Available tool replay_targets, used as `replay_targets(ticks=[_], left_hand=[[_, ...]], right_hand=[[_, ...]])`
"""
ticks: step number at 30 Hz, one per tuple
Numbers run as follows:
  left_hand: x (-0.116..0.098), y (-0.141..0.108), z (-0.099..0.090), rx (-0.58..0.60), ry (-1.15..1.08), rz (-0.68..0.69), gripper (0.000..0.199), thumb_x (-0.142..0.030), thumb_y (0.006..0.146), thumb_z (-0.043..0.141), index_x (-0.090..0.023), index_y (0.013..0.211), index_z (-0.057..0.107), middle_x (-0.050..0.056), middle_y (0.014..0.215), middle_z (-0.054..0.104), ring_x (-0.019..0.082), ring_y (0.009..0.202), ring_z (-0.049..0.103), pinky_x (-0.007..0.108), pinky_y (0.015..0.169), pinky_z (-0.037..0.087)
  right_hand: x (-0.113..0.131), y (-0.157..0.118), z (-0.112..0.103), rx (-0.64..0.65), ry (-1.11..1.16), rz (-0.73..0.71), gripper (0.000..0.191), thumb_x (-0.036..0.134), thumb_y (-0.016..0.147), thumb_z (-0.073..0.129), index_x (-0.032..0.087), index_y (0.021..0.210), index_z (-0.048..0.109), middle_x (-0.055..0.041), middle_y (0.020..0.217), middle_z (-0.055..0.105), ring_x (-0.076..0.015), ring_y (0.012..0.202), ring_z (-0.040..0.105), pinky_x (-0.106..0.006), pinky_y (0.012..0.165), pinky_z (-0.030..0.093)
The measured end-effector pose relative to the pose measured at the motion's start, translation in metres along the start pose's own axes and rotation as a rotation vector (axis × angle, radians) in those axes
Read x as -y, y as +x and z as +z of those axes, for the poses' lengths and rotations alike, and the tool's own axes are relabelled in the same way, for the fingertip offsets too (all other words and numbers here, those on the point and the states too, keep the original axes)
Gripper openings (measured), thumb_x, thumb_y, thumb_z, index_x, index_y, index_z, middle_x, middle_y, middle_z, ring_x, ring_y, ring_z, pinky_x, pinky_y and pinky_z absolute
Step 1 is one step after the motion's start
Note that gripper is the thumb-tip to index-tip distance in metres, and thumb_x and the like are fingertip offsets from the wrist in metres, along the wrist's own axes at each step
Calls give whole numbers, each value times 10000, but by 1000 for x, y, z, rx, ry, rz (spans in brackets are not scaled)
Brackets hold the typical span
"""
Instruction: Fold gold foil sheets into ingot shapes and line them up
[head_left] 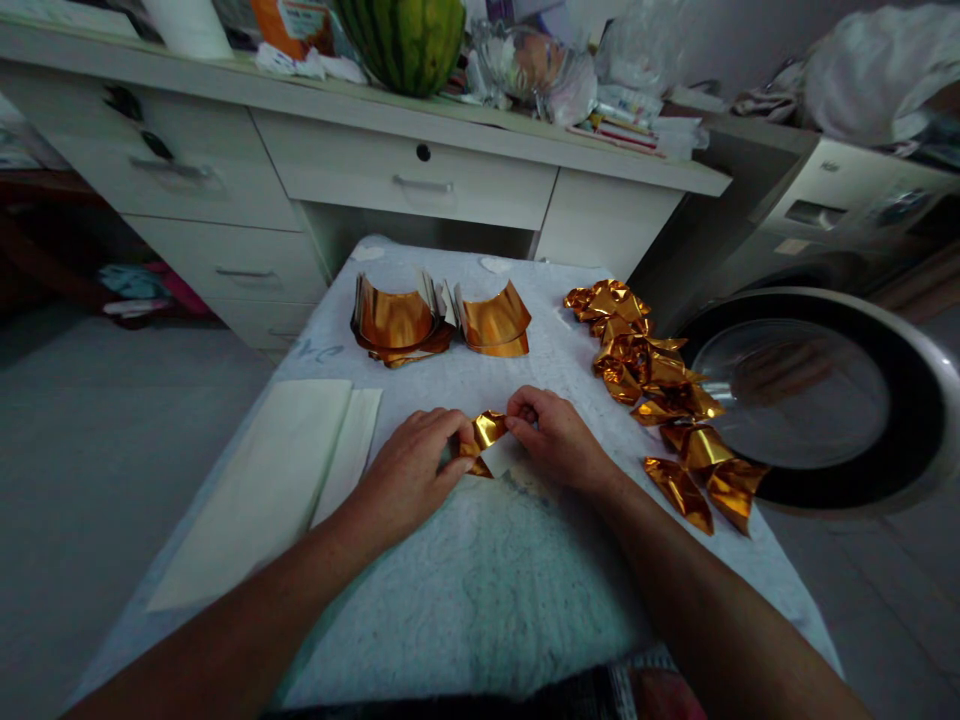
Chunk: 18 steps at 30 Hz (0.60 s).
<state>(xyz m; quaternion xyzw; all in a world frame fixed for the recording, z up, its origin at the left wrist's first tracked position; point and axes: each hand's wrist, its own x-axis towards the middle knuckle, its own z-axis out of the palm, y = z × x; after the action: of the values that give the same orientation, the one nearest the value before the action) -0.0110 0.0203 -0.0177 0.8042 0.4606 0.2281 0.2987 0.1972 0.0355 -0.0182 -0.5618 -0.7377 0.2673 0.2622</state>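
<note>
Between my two hands is a sheet of gold foil paper [489, 430], partly folded, with a pale underside showing at its lower right. My left hand [420, 455] pinches its left side between thumb and fingers. At the upper right edge, the curled fingers of my right hand [551, 430] grip the same sheet. Farther back stand two curved stacks of gold foil sheets, a left stack [394, 320] and a right stack [496, 322]. Several folded gold foil pieces [637, 365] lie in a row along the table's right side.
The cloth-covered table [465, 600] carries folded white paper [262, 470] at its left. An open washing machine door [810, 390] borders the right edge. Behind stands a white desk [420, 180] with a watermelon [405, 40] and plastic bags on top.
</note>
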Motion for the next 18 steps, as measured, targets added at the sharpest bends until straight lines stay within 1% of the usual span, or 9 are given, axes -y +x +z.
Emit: replay_targets(ticks=[4, 7, 8, 11, 14, 18], left_hand=[[-2, 0, -3, 5, -210, -98, 57, -173, 842, 556, -225, 860, 542, -17, 821, 668, 172, 769, 630, 314, 702, 469], [-4, 1, -6, -17, -370, -151, 6, -215, 845, 555, -221, 847, 557, -18, 780, 685, 164, 733, 651, 294, 668, 485], [-4, 2, -6, -26, -397, -170, 20, -232, 838, 569, -219, 852, 575, -16, 773, 688, 165, 726, 654, 291, 659, 488], [-5, 4, -9, -71, -434, -222, 101, -283, 820, 603, -215, 887, 636, -8, 772, 692, 165, 709, 649, 292, 645, 497], [-4, 5, -10, -140, -437, -238, 118, -285, 820, 599, -213, 882, 669, 3, 803, 700, 169, 737, 653, 306, 688, 515], [1, 6, -10, -252, -384, -234, 118, -267, 829, 571, -219, 875, 668, 12, 842, 701, 186, 791, 659, 330, 736, 526]], right_hand=[[-3, 0, -1, -28, 249, 78, 29, 191, 817, 554, 195, 789, 547, 41, 672, 522, -116, 611, 466, -249, 585, 359], [-5, 1, -1, -46, 390, 96, 51, 236, 798, 565, 197, 788, 535, 44, 669, 503, -113, 605, 458, -239, 559, 355], [-6, 1, -1, -47, 424, 103, 65, 249, 791, 572, 197, 785, 533, 44, 667, 500, -112, 605, 456, -238, 555, 354], [-5, 1, -2, -39, 526, 125, 103, 267, 767, 601, 196, 799, 533, 42, 678, 502, -109, 609, 456, -231, 548, 351], [-2, -1, -4, -4, 631, 116, 139, 257, 758, 609, 207, 838, 506, 44, 710, 497, -103, 618, 455, -219, 545, 348], [2, -5, -4, 102, 638, 60, 116, 227, 787, 593, 216, 825, 484, 50, 705, 469, -100, 613, 431, -210, 536, 335]])
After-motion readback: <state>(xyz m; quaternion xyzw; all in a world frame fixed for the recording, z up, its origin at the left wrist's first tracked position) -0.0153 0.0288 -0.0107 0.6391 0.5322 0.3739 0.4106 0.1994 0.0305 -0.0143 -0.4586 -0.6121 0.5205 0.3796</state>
